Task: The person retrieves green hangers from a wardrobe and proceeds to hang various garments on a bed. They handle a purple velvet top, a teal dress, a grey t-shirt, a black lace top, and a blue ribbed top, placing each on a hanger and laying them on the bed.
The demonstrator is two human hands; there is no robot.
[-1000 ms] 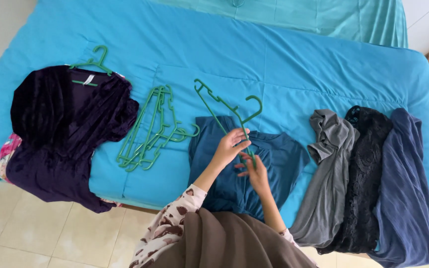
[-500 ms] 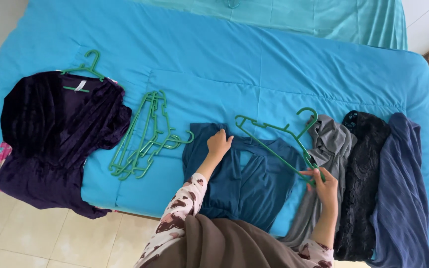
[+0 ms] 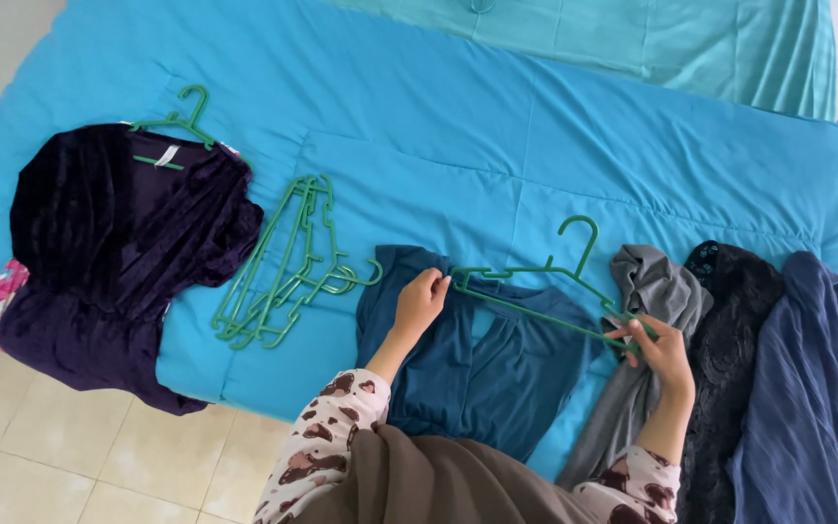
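A bed [image 3: 535, 126] under a bright blue quilt, clothes and hangers laid along its near edge.

From left to right lie a dark purple velvet garment [image 3: 118, 262] with a green hanger [image 3: 178, 124] at its neck, a loose pile of green hangers [image 3: 288, 267], a teal top [image 3: 482, 374], then a grey garment [image 3: 637, 369], a black lace garment [image 3: 729, 369] and a navy garment [image 3: 802, 388] overlapping side by side.

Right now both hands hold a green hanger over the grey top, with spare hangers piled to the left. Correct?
Not quite. In the head view the hands, left and right, hold the hanger over the teal top, not the grey top. The spare hangers do lie left.
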